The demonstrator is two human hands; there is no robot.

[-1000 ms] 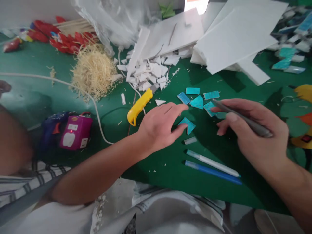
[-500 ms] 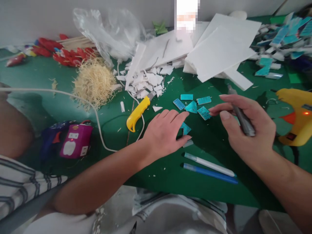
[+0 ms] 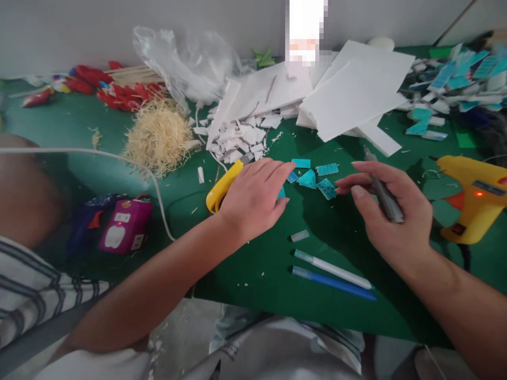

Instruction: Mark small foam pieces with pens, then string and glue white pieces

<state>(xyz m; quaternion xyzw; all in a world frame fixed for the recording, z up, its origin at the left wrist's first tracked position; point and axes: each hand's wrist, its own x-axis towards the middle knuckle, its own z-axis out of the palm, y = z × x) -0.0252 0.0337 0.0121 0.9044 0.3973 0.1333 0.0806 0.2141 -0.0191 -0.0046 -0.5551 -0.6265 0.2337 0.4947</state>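
My left hand [image 3: 257, 195] is palm down over the green table, its fingers and thumb round a small teal piece [image 3: 281, 193], which is mostly hidden. Beside its fingers lie several small teal and blue pieces, among them a triangular one [image 3: 307, 179] and a dotted one [image 3: 327, 189]. A yellow-handled cutter [image 3: 224, 186] is partly covered by this hand. In my right hand [image 3: 400, 211] is a dark grey marker pen [image 3: 385, 196], tip pointing away from me, near the dotted piece. A pen cap [image 3: 300, 236], a white pen [image 3: 336, 270] and a blue pen [image 3: 336, 283] lie closer to me.
White foam boards [image 3: 356, 89] and foam scraps [image 3: 241, 137] lie at the back. A yellow glue gun [image 3: 471, 195] stands right. On the left are a straw bundle [image 3: 158, 137], a magenta power socket [image 3: 125, 227], a white cable [image 3: 158, 198] and another person's arm [image 3: 29, 190].
My left hand has moved left and slightly away from me, the teal piece going with it, uncovering the pen cap and overlapping the cutter. My right hand still holds the marker pen.
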